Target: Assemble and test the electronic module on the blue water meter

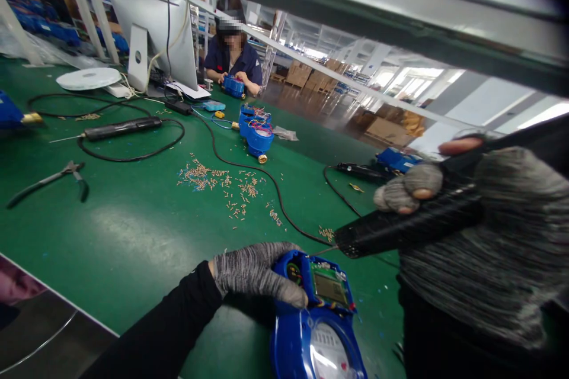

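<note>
My left hand (260, 275), in a grey knit glove, is closed around the upper left side of a blue water meter (288, 334) at the bottom middle. Its top compartment is open and shows a green circuit board with a display (329, 287) and coloured wires; below that sits a round dial. At the right, my gloved right hand (507, 213) grips a black electric screwdriver (409, 225), held nearly level. Its thin bit points left and reaches the top edge of the meter's compartment; whether it touches a screw I cannot make out.
Small screws (204, 176) lie scattered over the green table (146, 219). Pliers (66, 177) and another electric screwdriver (122, 128) are at the left. Further back stand another blue meter (258, 136), a monitor (151, 18) and a co-worker (231, 59) handling a blue meter. A cable (275, 189) crosses the middle.
</note>
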The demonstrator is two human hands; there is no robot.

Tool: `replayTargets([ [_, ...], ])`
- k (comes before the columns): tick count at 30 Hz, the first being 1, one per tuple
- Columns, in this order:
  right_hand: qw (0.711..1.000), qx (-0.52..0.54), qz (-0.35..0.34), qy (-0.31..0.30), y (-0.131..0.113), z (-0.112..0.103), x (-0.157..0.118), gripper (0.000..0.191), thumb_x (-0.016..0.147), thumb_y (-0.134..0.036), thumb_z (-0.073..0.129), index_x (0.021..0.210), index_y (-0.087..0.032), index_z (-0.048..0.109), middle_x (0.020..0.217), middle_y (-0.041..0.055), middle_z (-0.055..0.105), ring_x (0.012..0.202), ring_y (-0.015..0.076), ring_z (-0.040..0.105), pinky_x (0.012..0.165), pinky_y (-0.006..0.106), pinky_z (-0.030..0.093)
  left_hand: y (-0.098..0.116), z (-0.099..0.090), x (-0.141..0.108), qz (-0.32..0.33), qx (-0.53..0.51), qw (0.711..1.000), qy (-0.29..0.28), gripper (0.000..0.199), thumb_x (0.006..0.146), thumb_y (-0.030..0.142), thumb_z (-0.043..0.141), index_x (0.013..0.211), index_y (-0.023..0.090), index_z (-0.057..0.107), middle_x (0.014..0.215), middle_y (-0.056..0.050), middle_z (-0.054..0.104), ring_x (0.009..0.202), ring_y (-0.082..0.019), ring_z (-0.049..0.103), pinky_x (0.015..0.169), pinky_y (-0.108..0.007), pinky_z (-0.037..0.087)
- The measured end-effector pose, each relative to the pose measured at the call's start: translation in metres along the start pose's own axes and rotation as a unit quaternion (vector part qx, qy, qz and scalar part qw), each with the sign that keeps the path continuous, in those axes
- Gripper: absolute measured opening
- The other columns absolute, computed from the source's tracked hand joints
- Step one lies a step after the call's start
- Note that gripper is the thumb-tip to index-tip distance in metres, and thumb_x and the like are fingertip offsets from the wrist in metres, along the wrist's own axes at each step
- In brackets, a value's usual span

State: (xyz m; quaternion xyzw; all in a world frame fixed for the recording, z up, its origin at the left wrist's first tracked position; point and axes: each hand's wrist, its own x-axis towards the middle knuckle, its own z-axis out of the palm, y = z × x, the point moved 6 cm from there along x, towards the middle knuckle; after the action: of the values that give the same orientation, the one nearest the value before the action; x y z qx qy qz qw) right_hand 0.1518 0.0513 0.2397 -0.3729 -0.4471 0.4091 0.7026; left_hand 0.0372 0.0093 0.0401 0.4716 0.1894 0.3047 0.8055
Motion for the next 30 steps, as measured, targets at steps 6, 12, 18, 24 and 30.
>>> replayTargets([
  [6, 0.999, -0.027, 0.013, 0.038, -0.001, -0.003, 0.001, 0.044, 0.098, -0.019, 0.025, 0.067, -0.022, 0.056, 0.050, -0.0020, 0.037, 0.046, 0.0144, 0.036, 0.040, 0.026, 0.035, -0.001, 0.000, 0.001, 0.001, -0.003, 1.000, -0.011, 0.049, 0.070, 0.030, 0.085, 0.115, 0.019, 0.066, 0.117, -0.013, 0.072, 0.111, -0.031, 0.067, 0.101, -0.054, 0.048],
  [12, 0.999, -0.011, 0.031, 0.042, 0.006, -0.002, -0.003, 0.042, 0.097, -0.019, 0.028, 0.068, -0.021, 0.057, 0.047, -0.0019, 0.040, 0.046, 0.0139, 0.037, 0.041, 0.025, 0.037, 0.000, 0.000, 0.001, 0.000, -0.014, 1.000, -0.007, 0.050, 0.068, 0.031, 0.087, 0.111, 0.015, 0.067, 0.114, -0.014, 0.072, 0.113, -0.033, 0.066, 0.103, -0.058, 0.046],
  [18, 0.998, 0.025, -0.024, -0.048, 0.014, -0.010, 0.002, 0.018, 0.090, -0.022, 0.048, 0.077, -0.020, 0.060, 0.048, -0.0034, 0.048, 0.047, 0.0129, 0.040, 0.042, 0.025, 0.040, 0.002, -0.002, -0.002, 0.000, 0.015, 1.000, 0.020, 0.047, 0.067, 0.026, 0.087, 0.109, 0.015, 0.068, 0.115, -0.015, 0.072, 0.110, -0.035, 0.067, 0.100, -0.058, 0.049],
  [24, 0.994, 0.030, -0.033, -0.104, 0.017, -0.009, -0.002, 0.013, 0.082, -0.031, 0.067, 0.085, -0.020, 0.061, 0.052, -0.0051, 0.054, 0.046, 0.0107, 0.045, 0.043, 0.024, 0.040, 0.001, -0.001, -0.002, -0.001, 0.017, 1.000, 0.018, 0.054, 0.068, 0.027, 0.086, 0.118, 0.015, 0.067, 0.121, -0.017, 0.070, 0.112, -0.036, 0.067, 0.100, -0.058, 0.048],
  [30, 0.987, 0.039, -0.045, -0.151, 0.017, -0.002, -0.005, 0.026, 0.079, -0.041, 0.073, 0.093, -0.020, 0.067, 0.056, -0.0052, 0.053, 0.046, 0.0102, 0.044, 0.044, 0.027, 0.038, 0.002, -0.001, -0.005, 0.007, 0.007, 1.000, -0.007, 0.059, 0.071, 0.025, 0.084, 0.126, 0.016, 0.063, 0.128, -0.017, 0.067, 0.117, -0.035, 0.064, 0.104, -0.058, 0.045],
])
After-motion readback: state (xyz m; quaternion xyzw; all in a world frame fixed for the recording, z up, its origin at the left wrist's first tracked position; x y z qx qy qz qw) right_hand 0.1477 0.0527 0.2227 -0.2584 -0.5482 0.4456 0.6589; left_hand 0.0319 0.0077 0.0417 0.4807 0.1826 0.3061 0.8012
